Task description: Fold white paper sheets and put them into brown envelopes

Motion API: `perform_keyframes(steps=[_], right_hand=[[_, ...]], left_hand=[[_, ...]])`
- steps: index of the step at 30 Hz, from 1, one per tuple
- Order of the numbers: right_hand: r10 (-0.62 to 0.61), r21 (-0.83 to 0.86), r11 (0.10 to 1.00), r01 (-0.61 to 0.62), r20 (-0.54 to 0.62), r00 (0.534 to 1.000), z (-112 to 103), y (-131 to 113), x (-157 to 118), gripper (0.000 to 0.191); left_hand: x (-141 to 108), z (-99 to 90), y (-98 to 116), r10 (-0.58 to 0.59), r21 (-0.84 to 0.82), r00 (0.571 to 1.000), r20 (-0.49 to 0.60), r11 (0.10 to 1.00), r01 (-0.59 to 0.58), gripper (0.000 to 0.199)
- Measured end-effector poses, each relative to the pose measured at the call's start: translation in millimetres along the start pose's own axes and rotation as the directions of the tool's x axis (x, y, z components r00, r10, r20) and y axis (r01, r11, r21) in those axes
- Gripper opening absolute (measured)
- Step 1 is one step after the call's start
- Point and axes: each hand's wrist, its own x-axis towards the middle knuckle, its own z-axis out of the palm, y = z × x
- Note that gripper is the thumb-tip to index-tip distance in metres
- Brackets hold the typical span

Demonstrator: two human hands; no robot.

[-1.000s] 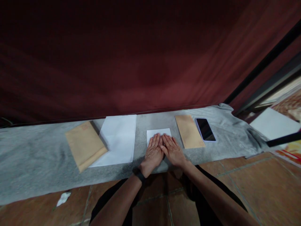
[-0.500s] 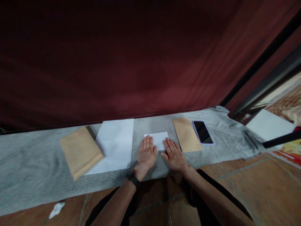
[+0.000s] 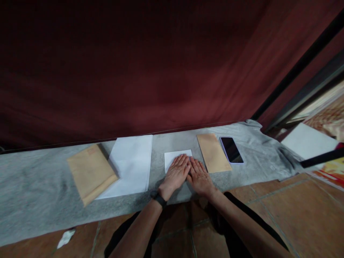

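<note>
A small white folded-looking piece of paper [image 3: 170, 157] lies on the grey cloth [image 3: 161, 143] in front of me. My left hand [image 3: 176, 171] rests flat on its middle and right part, palm down, fingers stretched out. Beside it, my right hand [image 3: 199, 176] lies flat at the paper's right edge, fingers also extended. The two hands touch or nearly touch at the fingers. To the right of my right hand is a single brown envelope [image 3: 214, 153]. The lower part of the paper is hidden under my hands.
At left, a stack of brown envelopes [image 3: 91, 172] overlaps large white sheets [image 3: 134, 165]. A phone [image 3: 231, 150] lies right of the single envelope. A dark red curtain [image 3: 161, 89] hangs behind the cloth-covered surface. A white scrap [image 3: 66, 239] is on the tiled floor [image 3: 282, 208].
My left hand has slid right across the small paper, from its left edge toward my right hand. My right hand has hardly moved.
</note>
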Motion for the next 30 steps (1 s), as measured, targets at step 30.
perform_keyframes(steps=[30], right_hand=[[-0.028,-0.019,0.999,0.028,-0.039,0.999,-9.2,7.3,-12.2,0.057]], left_hand=[[0.5,17.6,-11.5,-0.279,0.156,0.957,-0.081,0.945,0.288,0.059]])
